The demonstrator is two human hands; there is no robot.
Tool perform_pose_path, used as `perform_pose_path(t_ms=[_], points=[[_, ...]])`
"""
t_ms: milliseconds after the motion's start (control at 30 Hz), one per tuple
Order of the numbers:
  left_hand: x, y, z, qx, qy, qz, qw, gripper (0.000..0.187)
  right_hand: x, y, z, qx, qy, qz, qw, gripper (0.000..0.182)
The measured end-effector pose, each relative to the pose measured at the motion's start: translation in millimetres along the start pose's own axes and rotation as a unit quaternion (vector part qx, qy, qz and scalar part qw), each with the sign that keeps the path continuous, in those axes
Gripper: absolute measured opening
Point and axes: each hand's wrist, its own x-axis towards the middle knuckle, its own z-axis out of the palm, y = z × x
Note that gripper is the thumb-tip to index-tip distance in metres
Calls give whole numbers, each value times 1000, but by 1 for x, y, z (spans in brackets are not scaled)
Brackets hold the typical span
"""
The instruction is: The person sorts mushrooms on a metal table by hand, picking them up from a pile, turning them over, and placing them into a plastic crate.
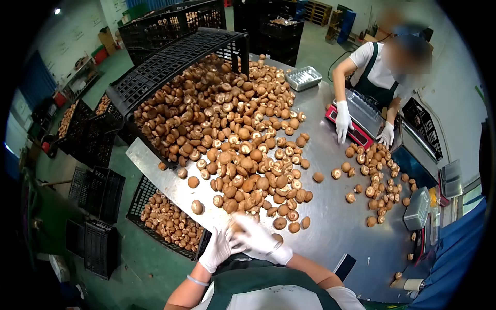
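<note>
Both my hands wear white gloves and meet at the near edge of the metal table. My left hand (219, 250) has its fingers bent inward, close against the other hand; what they hold, if anything, is hidden. Smeared by motion, my right hand (258, 238) reaches across from the right, with a brownish blur at its fingertips. Just beyond them spreads a large pile of brown shiitake mushrooms (243, 165), some with pale undersides up. The pile spills from a tipped black plastic crate (178, 51). A single mushroom (197, 207) lies near the table's left edge.
A black crate of mushrooms (170, 222) stands below the table's left edge. Across the table, a gloved co-worker (374, 67) handles clear trays at a red scale (361, 137), beside a smaller mushroom group (380, 181). A dark flat object (344, 266) lies right of me.
</note>
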Motion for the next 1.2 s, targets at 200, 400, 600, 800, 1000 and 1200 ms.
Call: perform_pose_path(t_ms=[200,400,600,800,1000,1200], points=[[-47,-11,-35,-193,113,131,966,52,37,27,-21,-178,4,-83,981,55],[-68,40,-92,-219,174,354,892,50,98,104,-63,-453,81,-41,887,48],[-31,73,-95,485,490,351,634,52,64,98,-59,-393,98,-67,912,33],[51,50,-80,700,284,297,584,59,61,83,-64,-308,147,-62,938,13],[53,32,-95,310,287,305,853,44,38,31,-30,-369,63,-132,918,25],[37,34,-85,-146,114,210,960,51,50,60,25,-538,-91,-143,826,46]])
